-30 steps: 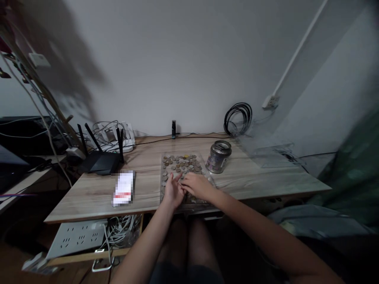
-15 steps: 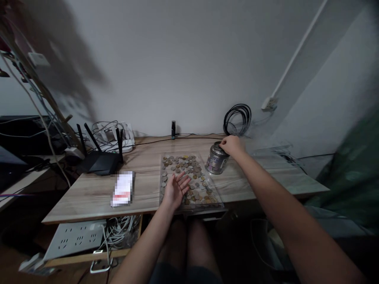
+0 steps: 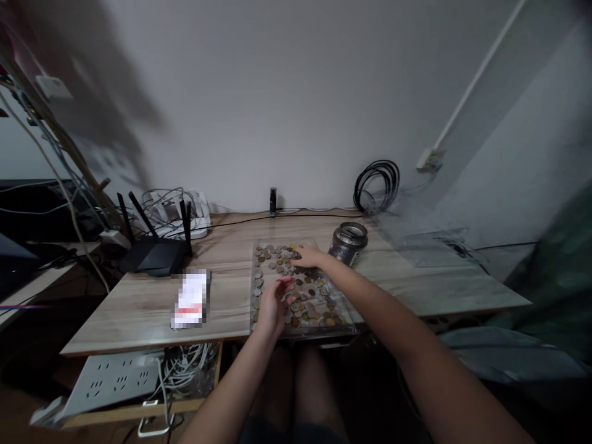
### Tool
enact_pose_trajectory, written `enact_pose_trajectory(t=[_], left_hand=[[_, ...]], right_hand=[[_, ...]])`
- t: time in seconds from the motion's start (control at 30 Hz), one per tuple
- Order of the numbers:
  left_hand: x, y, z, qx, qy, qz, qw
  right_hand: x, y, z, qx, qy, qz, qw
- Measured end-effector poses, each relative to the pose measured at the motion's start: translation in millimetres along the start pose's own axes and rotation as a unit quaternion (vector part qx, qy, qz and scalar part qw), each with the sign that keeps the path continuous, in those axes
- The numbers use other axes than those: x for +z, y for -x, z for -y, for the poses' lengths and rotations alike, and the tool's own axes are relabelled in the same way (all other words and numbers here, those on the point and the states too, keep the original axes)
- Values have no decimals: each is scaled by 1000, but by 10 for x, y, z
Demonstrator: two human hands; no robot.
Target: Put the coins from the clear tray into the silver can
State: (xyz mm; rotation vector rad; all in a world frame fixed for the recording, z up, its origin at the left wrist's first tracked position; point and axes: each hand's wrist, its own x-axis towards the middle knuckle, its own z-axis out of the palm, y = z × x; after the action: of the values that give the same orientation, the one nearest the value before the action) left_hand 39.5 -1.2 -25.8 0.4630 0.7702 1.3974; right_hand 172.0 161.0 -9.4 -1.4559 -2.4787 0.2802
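head view: mid-frame, the right hand [image 3: 306, 257] seems to be picking among coins [image 3: 280, 269], hold unclear from here; left hand [image 3: 274, 305] loosely cupped, fingers apart; lifting one likely wants a pinch.

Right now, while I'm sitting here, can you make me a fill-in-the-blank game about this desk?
1. The right hand is over lots of small round metal ____.
2. The tin stands to the ____ of the left hand.
3. The coiled cable by the wall is coloured ____.

Missing words: coins; right; black.
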Motion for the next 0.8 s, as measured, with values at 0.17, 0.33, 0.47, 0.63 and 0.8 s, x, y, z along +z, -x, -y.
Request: enact_pose_trajectory(t=[0.17,0.33,0.47,0.63,0.8], left_hand=[[5,1,6,1,-20,10,1000],[24,5,11,-10,-40,11,999],[30,-6,40,19,-95,25,995],[45,-15,16,113,-410,108,899],[105,0,-91,158,-745,215,611]], right_hand=[[-35,182,41,15,86,215,973],[-71,617,203,-75,44,229,969],[-77,848,273,-78,23,236,968],[-126,1004,255,-78,-12,289,954],[-252,1154,284,-81,65,291,951]])
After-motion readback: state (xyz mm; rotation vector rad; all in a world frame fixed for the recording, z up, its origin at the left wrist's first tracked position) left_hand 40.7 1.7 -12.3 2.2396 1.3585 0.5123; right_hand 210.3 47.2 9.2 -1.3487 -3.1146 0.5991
